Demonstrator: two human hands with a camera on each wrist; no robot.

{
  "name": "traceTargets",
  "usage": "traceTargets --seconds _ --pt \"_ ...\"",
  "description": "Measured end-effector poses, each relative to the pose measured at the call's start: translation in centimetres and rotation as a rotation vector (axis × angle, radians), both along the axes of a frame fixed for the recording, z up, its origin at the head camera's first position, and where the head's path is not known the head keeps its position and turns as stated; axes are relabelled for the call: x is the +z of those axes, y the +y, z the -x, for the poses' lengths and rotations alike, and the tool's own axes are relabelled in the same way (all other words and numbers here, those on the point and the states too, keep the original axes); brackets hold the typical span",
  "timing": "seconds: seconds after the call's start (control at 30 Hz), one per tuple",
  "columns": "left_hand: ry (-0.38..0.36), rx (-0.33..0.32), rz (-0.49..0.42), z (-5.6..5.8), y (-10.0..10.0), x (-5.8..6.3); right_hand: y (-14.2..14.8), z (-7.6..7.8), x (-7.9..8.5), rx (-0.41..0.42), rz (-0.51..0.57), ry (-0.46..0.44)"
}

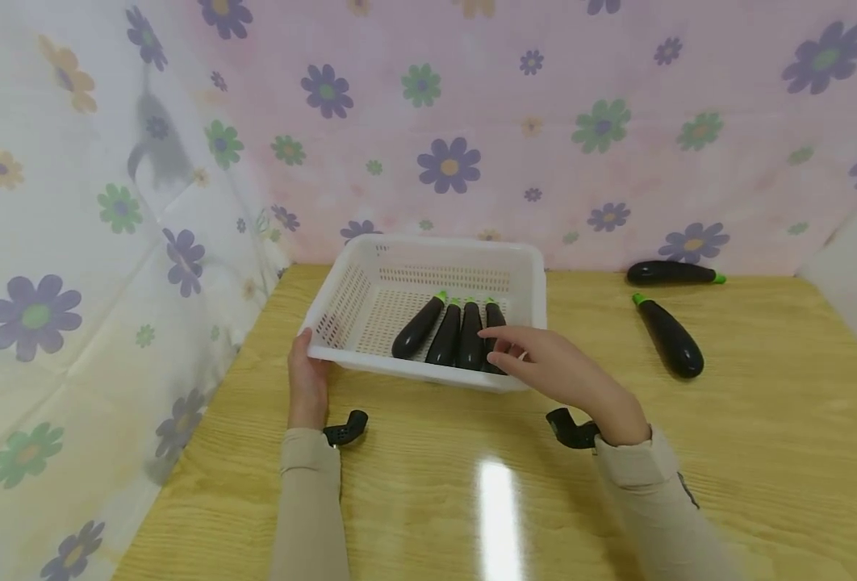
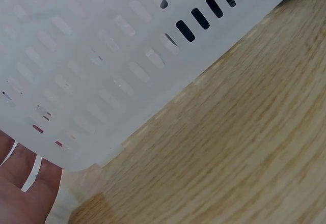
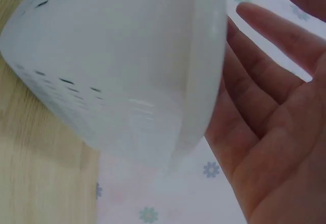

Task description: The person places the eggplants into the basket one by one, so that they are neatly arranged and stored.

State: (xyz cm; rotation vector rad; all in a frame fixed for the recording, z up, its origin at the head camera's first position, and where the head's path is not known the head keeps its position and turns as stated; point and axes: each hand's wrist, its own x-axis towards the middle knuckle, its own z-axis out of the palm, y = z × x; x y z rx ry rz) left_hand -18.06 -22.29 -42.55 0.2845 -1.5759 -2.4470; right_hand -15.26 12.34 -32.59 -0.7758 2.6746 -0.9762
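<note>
A white plastic basket (image 1: 436, 369) with slotted walls stands on the table, its left side turned a little toward me. Inside, several glossy dark eggplants (image 1: 418, 327) with bright green stems lie side by side toward the right. My left hand (image 1: 308, 383) holds the basket's front left corner, its fingertips along the outer side of the rim; the left wrist view shows part of this hand (image 2: 28, 183) against the wall. Over the front right rim reaches my right hand (image 1: 555, 363), fingers loosely bent above the rightmost eggplant (image 1: 496, 313), which it partly hides. No object shows in its grasp.
Two more eggplants lie on the wooden table (image 1: 414, 484) to the right: one sideways (image 1: 671, 273) near the back edge, another slanted (image 1: 670, 337) in front of it. Flower-print cloth (image 1: 385, 161) hangs behind the table and along its left side.
</note>
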Motion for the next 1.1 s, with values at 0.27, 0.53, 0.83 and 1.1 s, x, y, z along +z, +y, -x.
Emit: traceTargets --seconds 0.27,0.53,0.83,1.1 --pt "0.042 -0.033 -0.013 0.2 -0.1 -0.1 0.8 -0.9 -0.1 -0.082 0.106 -0.023" --pt "0.030 -0.035 0.001 0.4 -0.4 -0.3 1.1 -1.1 -0.4 -0.102 0.108 -0.022" --pt "0.047 -0.036 -0.018 0.4 -0.2 -0.1 1.3 -1.2 -0.7 -0.121 0.100 -0.018" --pt "0.019 -0.014 -0.065 0.0 -0.4 0.2 1.2 -1.1 -0.5 -0.122 0.083 -0.015"
